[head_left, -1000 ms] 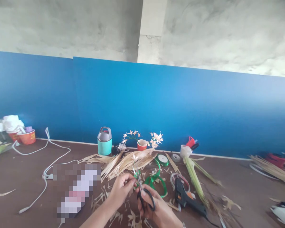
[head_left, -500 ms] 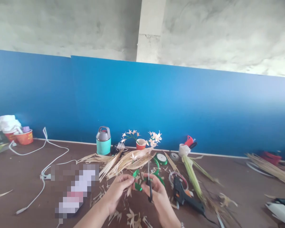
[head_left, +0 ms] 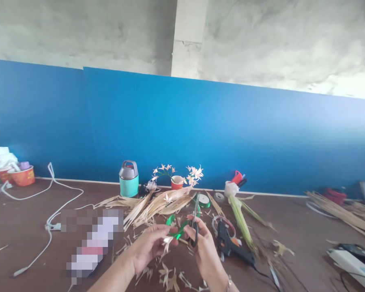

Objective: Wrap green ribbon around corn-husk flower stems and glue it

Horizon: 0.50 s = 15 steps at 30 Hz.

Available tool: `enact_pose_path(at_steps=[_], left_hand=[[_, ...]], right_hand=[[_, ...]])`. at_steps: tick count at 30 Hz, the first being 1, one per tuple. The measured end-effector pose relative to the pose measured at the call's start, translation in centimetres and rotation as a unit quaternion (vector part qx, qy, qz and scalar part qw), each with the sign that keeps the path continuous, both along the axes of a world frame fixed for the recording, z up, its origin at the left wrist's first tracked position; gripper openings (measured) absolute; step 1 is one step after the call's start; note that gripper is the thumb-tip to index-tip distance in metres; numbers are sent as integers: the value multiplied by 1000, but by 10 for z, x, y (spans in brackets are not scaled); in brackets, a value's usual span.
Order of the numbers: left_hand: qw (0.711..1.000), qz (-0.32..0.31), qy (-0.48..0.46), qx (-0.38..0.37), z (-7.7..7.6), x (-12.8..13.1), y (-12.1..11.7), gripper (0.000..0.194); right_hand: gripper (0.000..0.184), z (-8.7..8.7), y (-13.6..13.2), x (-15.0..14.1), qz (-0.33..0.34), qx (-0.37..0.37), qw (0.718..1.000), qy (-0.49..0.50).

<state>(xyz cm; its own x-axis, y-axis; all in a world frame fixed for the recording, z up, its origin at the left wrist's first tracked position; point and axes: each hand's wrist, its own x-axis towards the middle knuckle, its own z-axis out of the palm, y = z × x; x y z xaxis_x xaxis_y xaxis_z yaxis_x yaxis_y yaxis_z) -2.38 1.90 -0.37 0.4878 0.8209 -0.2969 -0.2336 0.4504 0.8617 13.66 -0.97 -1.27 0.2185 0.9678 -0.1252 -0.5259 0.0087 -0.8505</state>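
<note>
The left hand [head_left: 150, 243] pinches green ribbon [head_left: 179, 235] between thumb and fingers, while the right hand [head_left: 205, 245] grasps the scissors [head_left: 196, 211] and reaches thumb and fingertips to the ribbon's other side, so the strip lies between the two hands. What has changed is the scissors: their blades crossed the space beside the left fingers a moment ago, and now they point up to twelve o'clock, away from the ribbon. That suggests the work has passed from the blades to the fingertips, with the scissors kept in the palm rather than laid down. A pale flower [head_left: 167, 199] stands at eleven o'clock from the hands, above a bit of green; whether the left fingers hold its stem is hard to tell. Another pale flower shape sits just under the left fingertips. Around the hands, the ribbon spool [head_left: 204, 200] lies at one o'clock, the glue gun [head_left: 231, 243] at three, and the dry husks [head_left: 158, 209] at eleven. The red cup [head_left: 177, 184] stands at twelve, beyond the husks, with the flask [head_left: 129, 184] at about half past ten.
</note>
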Motion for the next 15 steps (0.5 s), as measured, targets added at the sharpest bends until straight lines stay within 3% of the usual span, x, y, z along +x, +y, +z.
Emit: enact_pose_path(at_steps=[5, 11, 15], left_hand=[[990, 66, 29, 122, -1, 11, -5, 40], [938, 123, 111, 303, -16, 19, -5, 21], [923, 162, 124, 325, -22, 21, -5, 20]], right_hand=[[41, -9, 2, -6, -26, -27, 994, 102], [39, -14, 0, -17, -7, -70, 984, 163], [37, -13, -3, -23, 4, -55, 981, 184]])
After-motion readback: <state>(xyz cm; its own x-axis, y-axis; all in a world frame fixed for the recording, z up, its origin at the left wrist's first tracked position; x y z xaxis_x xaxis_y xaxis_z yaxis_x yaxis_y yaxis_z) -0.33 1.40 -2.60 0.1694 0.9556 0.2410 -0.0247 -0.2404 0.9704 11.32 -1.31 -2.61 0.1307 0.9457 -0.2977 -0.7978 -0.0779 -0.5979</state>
